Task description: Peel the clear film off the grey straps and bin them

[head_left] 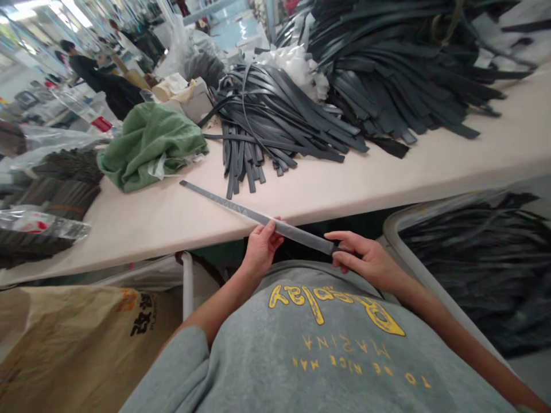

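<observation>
I hold one long grey strip [241, 210] with both hands, just off the front edge of the beige table [387, 166]. My left hand [259, 249] pinches it near the middle. My right hand [365, 259] grips its near end close to my grey shirt. The strip's far end lies out over the tabletop, pointing up-left. Straight ahead on the table lies a pile of the same dark strips [267, 123], with a far larger heap [400, 63] at the back right.
A crumpled green cloth [148, 143] lies left of the strip pile. Bundles of dark strips in clear plastic [51, 189] fill the left. A tan sack [73, 344] stands lower left; a bin of dark strips [482, 258] stands right. People work far back left.
</observation>
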The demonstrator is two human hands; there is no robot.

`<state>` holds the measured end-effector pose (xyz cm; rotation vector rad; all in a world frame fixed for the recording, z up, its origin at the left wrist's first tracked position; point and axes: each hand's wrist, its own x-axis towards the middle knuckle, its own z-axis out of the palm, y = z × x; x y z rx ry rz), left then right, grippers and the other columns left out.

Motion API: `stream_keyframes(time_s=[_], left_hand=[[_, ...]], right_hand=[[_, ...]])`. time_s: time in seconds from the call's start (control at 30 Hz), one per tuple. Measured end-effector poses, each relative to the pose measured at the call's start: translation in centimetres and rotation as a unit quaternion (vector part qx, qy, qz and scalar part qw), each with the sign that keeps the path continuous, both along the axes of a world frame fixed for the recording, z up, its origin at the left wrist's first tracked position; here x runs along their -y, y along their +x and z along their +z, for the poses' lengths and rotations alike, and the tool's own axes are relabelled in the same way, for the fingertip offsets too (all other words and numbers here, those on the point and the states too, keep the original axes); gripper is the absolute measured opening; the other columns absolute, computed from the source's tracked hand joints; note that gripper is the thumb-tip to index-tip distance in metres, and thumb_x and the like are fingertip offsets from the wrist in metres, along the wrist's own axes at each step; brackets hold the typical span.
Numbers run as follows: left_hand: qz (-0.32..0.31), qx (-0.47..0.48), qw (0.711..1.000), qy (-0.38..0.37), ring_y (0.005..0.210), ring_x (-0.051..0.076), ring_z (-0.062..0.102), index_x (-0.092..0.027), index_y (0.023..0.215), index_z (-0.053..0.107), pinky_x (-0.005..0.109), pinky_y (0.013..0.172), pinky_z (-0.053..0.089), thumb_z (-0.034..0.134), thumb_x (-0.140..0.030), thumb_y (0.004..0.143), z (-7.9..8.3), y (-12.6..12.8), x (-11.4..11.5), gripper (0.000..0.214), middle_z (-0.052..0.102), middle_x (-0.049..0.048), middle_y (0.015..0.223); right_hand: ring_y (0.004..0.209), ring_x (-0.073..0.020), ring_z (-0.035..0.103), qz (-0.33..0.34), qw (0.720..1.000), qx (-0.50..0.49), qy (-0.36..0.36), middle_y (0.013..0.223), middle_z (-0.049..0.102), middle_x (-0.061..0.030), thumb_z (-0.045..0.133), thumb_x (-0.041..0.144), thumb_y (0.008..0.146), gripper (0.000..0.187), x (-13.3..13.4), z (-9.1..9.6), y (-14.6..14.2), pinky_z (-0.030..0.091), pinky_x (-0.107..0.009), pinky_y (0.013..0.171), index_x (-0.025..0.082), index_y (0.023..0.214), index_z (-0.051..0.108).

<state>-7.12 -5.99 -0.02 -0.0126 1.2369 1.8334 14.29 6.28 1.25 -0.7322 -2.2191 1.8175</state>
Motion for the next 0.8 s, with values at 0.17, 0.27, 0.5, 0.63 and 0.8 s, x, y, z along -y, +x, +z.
stream_keyframes(time_s=[0.17,0.27,0.5,0.63,0.8], left_hand=[[-0.009,0.051,0.999,-0.001,0.056,0.006,0.062,-0.013,0.086,0.072,0.014,0.051,0.048,0.074,-0.025,0.080,0.4,-0.2,-0.3,0.013,0.068,0.0004,0.069],[-0.012,0.067,0.998,0.000,0.055,0.006,0.060,-0.013,0.086,0.072,0.014,0.049,0.047,0.074,-0.024,0.079,0.9,0.0,-0.3,0.013,0.067,0.0000,0.067],[-0.002,0.104,0.995,0.002,0.055,0.007,0.059,-0.014,0.081,0.071,0.016,0.051,0.047,0.080,-0.028,0.073,0.4,0.7,0.4,0.018,0.066,0.0002,0.066],[-0.017,0.102,0.994,0.037,0.065,0.012,0.067,-0.012,0.093,0.071,0.021,0.061,0.054,0.078,-0.029,0.077,0.6,-0.7,0.4,0.025,0.073,0.0067,0.081],[0.203,0.032,0.975,0.089,0.079,0.014,0.070,-0.012,0.101,0.065,0.025,0.076,0.055,0.047,-0.033,0.098,4.4,-10.0,0.3,0.028,0.074,0.0101,0.090]], right_hand=[[0.078,-0.0183,0.069,0.029,0.993,-0.111,0.018,0.089,0.072,-0.0057,0.069,0.038,0.083,0.032,0.5,3.5,1.0,0.057,-0.029,0.071,0.023,0.111,0.067],[0.075,-0.0175,0.067,0.031,0.973,-0.176,0.145,0.084,0.070,-0.0063,0.060,0.036,0.090,0.018,0.3,4.8,0.0,0.056,-0.029,0.067,0.025,0.096,0.074],[0.095,-0.0214,0.067,0.026,0.945,-0.247,0.211,0.108,0.069,-0.0086,0.056,0.032,0.094,0.020,0.4,3.6,-4.5,0.057,-0.034,0.083,0.027,0.091,0.075],[0.080,-0.0228,0.070,0.070,0.971,-0.187,0.134,0.086,0.074,-0.0060,0.050,0.041,0.096,0.027,0.3,3.7,-4.3,0.059,-0.034,0.074,0.029,0.090,0.074],[0.066,-0.0263,0.069,-0.004,0.987,-0.070,0.146,0.072,0.072,-0.0080,0.047,0.049,0.094,0.031,-2.0,0.8,0.9,0.059,-0.035,0.061,0.038,0.082,0.074]])
